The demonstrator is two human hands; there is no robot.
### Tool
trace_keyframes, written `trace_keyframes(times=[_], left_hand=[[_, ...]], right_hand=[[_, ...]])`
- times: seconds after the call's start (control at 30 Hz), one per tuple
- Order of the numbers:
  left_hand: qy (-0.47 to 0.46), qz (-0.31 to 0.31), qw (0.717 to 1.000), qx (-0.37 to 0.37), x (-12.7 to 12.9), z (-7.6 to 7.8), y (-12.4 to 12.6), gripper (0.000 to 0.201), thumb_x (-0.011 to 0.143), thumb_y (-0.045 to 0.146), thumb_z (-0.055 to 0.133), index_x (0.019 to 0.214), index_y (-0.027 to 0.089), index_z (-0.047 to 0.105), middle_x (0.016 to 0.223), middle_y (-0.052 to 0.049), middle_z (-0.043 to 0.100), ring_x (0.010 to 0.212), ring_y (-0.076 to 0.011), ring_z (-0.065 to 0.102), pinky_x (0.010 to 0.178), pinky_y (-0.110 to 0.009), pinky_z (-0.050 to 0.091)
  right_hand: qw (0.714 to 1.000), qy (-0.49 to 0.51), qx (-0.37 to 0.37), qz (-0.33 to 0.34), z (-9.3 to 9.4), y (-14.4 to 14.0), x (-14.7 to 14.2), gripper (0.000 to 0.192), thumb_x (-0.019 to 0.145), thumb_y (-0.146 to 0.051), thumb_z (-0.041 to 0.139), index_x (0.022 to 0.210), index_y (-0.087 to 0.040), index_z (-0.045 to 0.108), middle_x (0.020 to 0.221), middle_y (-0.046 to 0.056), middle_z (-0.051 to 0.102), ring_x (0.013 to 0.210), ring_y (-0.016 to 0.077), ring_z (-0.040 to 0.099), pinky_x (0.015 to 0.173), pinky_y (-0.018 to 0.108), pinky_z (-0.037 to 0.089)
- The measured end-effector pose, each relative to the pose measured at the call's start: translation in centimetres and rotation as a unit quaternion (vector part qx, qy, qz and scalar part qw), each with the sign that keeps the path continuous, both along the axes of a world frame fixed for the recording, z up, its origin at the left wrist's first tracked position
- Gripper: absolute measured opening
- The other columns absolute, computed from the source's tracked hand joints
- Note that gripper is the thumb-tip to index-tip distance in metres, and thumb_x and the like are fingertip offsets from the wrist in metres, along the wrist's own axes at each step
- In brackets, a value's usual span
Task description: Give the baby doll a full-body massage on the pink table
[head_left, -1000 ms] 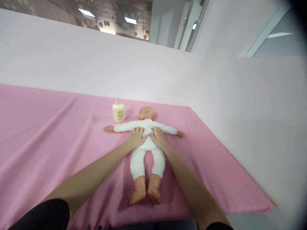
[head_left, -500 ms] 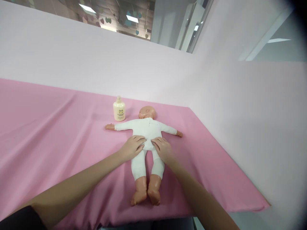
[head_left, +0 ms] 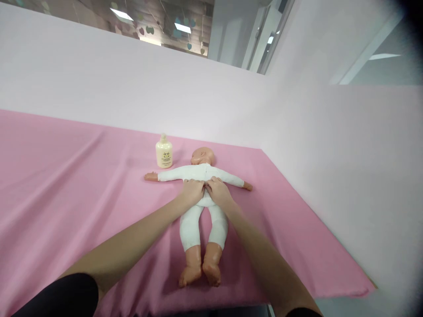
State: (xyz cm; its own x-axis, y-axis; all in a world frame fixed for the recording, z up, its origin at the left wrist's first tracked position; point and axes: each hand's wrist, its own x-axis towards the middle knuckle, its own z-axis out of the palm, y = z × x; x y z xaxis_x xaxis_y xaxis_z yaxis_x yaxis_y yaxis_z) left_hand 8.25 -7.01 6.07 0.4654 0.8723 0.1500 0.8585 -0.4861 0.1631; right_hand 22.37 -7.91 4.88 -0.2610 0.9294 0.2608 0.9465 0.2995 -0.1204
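A baby doll [head_left: 190,226] in a white cloth body lies stretched out, arms spread to both sides, its bare feet toward me and its head turned to the left. My left hand [head_left: 193,192] rests on the left half of its torso, fingers laid over the cloth. On the right half lies my right hand [head_left: 218,193] in the same way. The fingertips of both hands nearly meet at the doll's middle. Neither hand is wrapped round anything. Part of the torso is hidden under them.
Pink cloth [head_left: 99,185] with folds covers the table beneath the doll. A cream-coloured pump bottle [head_left: 164,152] stands upright beyond the doll's left-hand arm. A white wall [head_left: 132,88] rises behind the table, and another wall [head_left: 346,167] borders the right side.
Both hands have slid forward along the doll's torso toward its head and come closer together. The doll and the bottle stay in about the same place.
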Motion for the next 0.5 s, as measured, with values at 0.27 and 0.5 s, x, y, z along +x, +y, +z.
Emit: trace_keyframes(times=[0.27, 0.5], left_hand=[[-0.018, 0.014, 1.0, 0.01, 0.3, -0.4, 1.1, 0.024, 0.088, 0.027, 0.04, 0.099, 0.018, 0.059, 0.104, -0.011, 0.064, 0.1, -0.0273, 0.056, 0.079, -0.04, 0.04], [-0.012, 0.042, 0.999, 0.0, 0.9, -0.6, 2.7, 0.032, 0.092, 0.031, 0.037, 0.116, 0.015, 0.049, 0.096, -0.013, 0.067, 0.092, -0.0285, 0.061, 0.078, -0.041, 0.039]], right_hand=[[1.0, 0.025, -0.004, -0.011, -0.1, 0.5, 0.1, 0.016, 0.091, -0.018, 0.041, 0.099, -0.017, 0.054, 0.1, 0.007, 0.061, 0.091, 0.0177, 0.055, 0.082, 0.028, 0.04], [0.998, 0.022, -0.015, -0.05, -0.1, 2.2, -0.4, 0.024, 0.093, -0.019, 0.038, 0.114, -0.016, 0.05, 0.103, 0.008, 0.064, 0.088, 0.0183, 0.059, 0.072, 0.026, 0.038]])
